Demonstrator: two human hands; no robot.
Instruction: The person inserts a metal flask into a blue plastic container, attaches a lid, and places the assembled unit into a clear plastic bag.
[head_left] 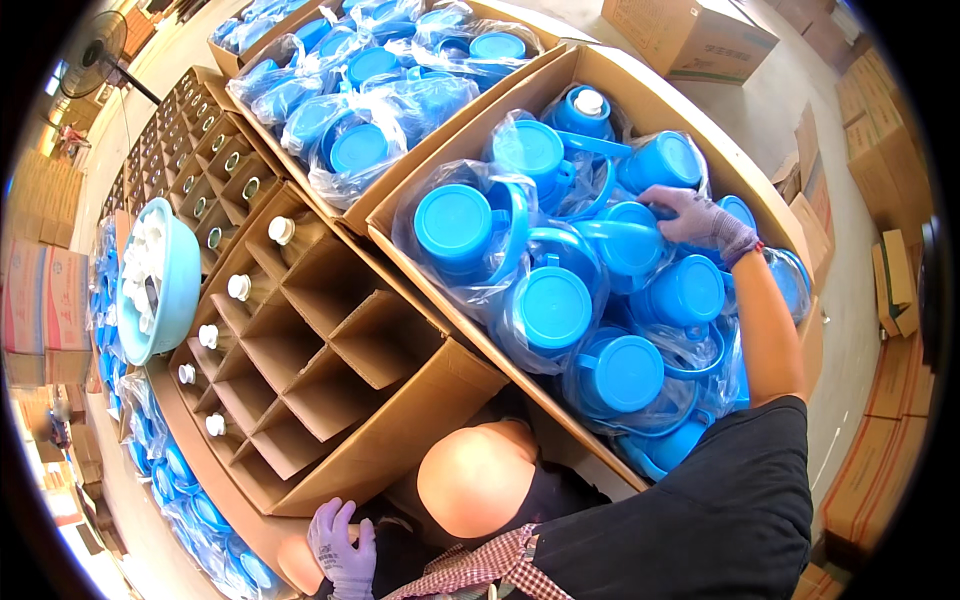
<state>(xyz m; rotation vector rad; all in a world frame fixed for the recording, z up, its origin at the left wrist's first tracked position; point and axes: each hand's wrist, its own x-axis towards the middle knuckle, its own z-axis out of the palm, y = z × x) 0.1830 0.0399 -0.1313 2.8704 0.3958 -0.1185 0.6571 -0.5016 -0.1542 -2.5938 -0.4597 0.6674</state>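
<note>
My right hand [706, 222], in a light purple knit glove, reaches over a large cardboard box [440, 290] of blue thermos flasks in clear plastic bags. Its fingers are apart, at the side of a blue flask [628, 238] that lies among the others. Another blue flask [582, 110] at the box's far end shows a white stopper. My left hand [342, 550], gloved the same way, is low in the view by my knee, near the corner of a divided carton [400, 440]. Its fingers are stretched out, and I see nothing in it.
White-stoppered bottles [282, 231] stand along the divided carton's left side. A light blue basin [180, 290] of white stoppers sits beyond it. More bagged blue flasks [360, 148] fill another box. A fan [95, 55] stands far left; stacked cartons [880, 450] line the right.
</note>
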